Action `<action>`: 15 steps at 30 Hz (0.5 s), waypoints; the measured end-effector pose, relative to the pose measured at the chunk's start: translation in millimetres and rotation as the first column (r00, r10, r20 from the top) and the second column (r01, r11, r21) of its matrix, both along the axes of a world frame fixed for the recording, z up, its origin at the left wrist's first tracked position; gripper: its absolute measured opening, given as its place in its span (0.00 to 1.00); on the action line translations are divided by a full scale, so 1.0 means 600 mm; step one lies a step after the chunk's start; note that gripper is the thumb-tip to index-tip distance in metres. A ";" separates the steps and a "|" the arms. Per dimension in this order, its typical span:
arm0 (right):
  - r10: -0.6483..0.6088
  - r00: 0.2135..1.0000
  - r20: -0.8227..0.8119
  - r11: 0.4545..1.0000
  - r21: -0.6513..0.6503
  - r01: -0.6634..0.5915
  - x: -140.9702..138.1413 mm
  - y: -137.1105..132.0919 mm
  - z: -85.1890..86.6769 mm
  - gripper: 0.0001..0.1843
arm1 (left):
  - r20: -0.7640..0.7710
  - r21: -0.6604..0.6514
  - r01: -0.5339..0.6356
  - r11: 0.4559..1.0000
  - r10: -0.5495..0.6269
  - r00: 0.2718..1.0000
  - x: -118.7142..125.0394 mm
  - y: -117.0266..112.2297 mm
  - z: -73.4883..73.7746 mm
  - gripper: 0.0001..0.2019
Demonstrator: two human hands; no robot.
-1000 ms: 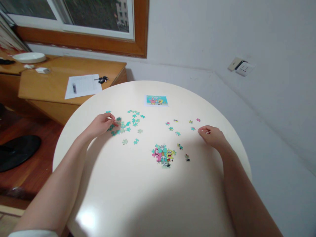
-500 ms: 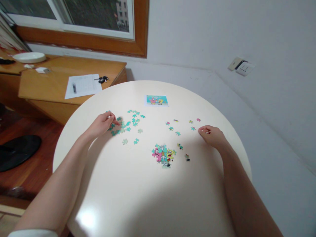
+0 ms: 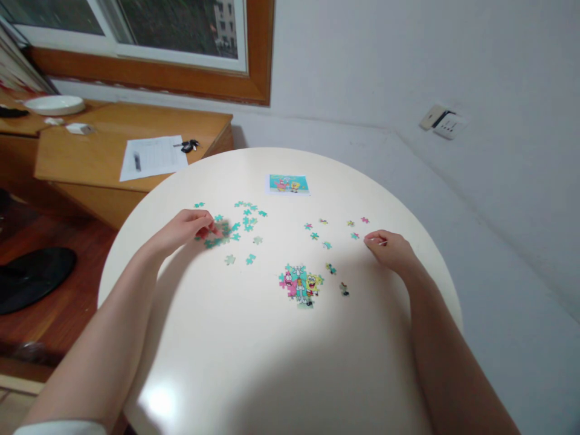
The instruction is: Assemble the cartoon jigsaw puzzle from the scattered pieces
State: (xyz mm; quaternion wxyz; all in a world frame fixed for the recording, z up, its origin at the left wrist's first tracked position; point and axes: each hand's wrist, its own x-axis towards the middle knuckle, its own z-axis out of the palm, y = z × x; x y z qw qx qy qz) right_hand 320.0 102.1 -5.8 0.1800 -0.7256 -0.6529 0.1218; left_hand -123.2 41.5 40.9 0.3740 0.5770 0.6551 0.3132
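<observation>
My left hand (image 3: 194, 228) is over the left cluster of loose teal puzzle pieces (image 3: 248, 221), its index finger stretched down onto them and the other fingers loosely bent. It hides part of the cluster. On the right, my right hand (image 3: 387, 246) rests low over the table with thumb and fingers brought together; whatever is between them is too small to make out. Just left of its fingertips lies a teal and pink puzzle piece (image 3: 354, 236). A partly joined puzzle (image 3: 299, 285) with pink, teal and yellow cartoon figures lies nearer to me, between both hands.
The round white table (image 3: 254, 356) carries a picture card (image 3: 289, 183) at the back. Several loose pieces, such as a dark-marked puzzle piece (image 3: 344, 289), lie right of the joined part. Beyond stands a wooden desk (image 3: 99, 145) with paper (image 3: 154, 158) and keys (image 3: 189, 145).
My left hand has shifted slightly down over the teal pieces, uncovering some at the cluster's upper left. My right hand has stayed where it was.
</observation>
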 end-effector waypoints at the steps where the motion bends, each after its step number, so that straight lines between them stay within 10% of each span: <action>1: 0.002 1.000 -0.002 1.000 0.001 -0.002 0.001 0.000 -0.001 0.13 | 0.032 -0.019 0.020 1.000 -0.019 0.999 -0.001 -0.002 0.002 0.11; 15: -0.011 1.000 -0.012 0.999 -0.039 0.010 -0.003 -0.002 0.005 0.14 | 0.467 -0.322 0.411 0.853 -0.235 0.853 -0.006 -0.021 0.009 0.15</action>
